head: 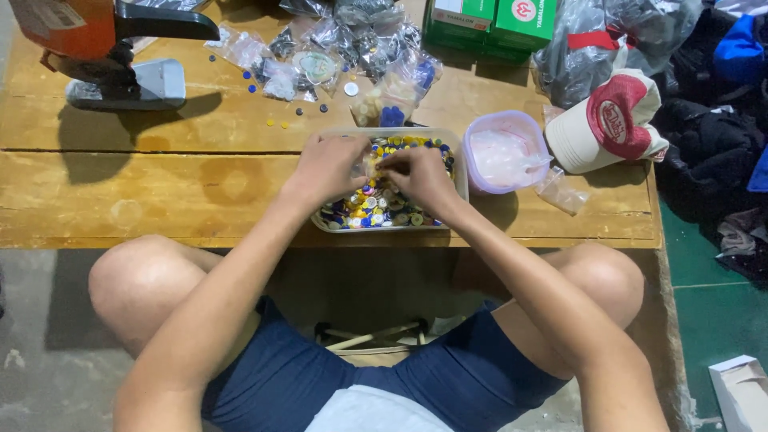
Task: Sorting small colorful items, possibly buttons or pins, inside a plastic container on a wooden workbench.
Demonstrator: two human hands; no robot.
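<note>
Both grips (376, 170) – over button tray (460, 172)

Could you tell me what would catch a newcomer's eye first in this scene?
Probably the clear tray of many-coloured buttons at the wooden table's near edge, with the left hand and right hand meeting over it. Next, the red-and-cream cap to its right.
</note>
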